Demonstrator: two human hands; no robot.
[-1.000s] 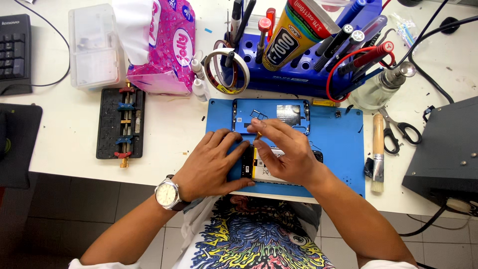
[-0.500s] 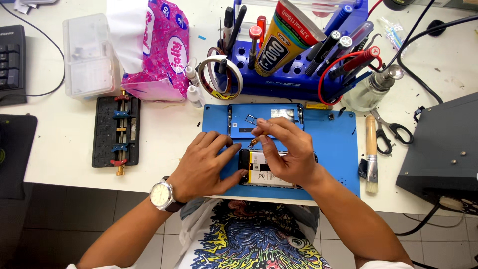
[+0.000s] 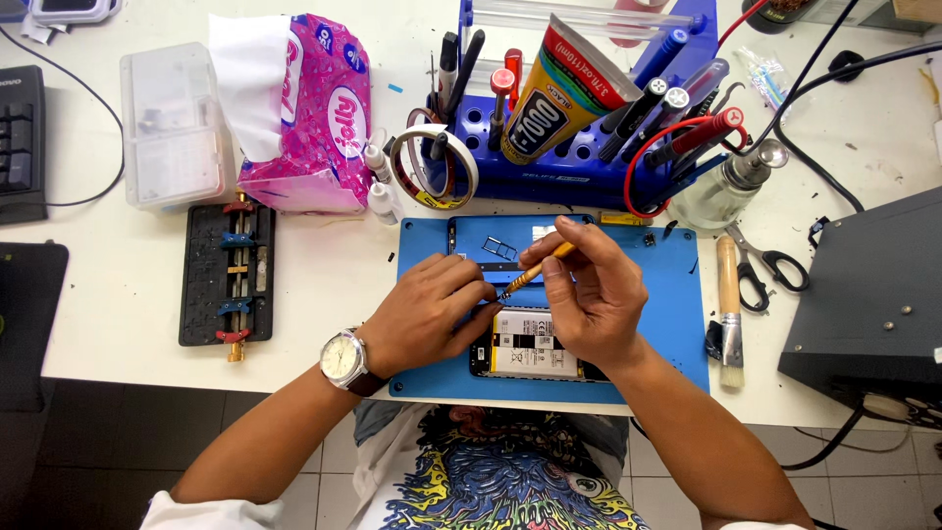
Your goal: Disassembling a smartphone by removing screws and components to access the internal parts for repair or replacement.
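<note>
Your right hand [image 3: 594, 299] has its grip closed on a slim yellow-handled screwdriver [image 3: 535, 271], pinched between thumb and fingertips, the shaft slanting down and to the left so that its tip sits at the upper edge of the opened phone [image 3: 530, 344]. Your left hand [image 3: 427, 314], a watch [image 3: 341, 359] on its wrist, lies flat with its fingers pressed on the phone's left side, gripping the edge to steady it; its fingertips are just beside the screwdriver's tip. The phone lies back-open on the blue mat [image 3: 667, 324], its battery label facing up, near the mat's front edge and between your two hands. Just beyond your hands, on the far part of the mat, lies a loose phone frame piece [image 3: 491, 245]. To the right of the mat a brush [image 3: 729, 314] with a wooden handle lies on the table [image 3: 324, 265], and scissors [image 3: 770, 265] are just beside it. Behind the mat stands a blue tool rack [image 3: 589, 177] holding pens, tools and a large glue tube [image 3: 554, 93], with a roll of tape [image 3: 434, 167] leaning against its left end and a glass dispenser bottle [image 3: 731, 186] at its right. Further left are a pink tissue pack [image 3: 304, 113], a clear plastic box [image 3: 172, 128] and a black clamp fixture [image 3: 229, 273]. A dark grey box [image 3: 873, 294] sits at the far right.
</note>
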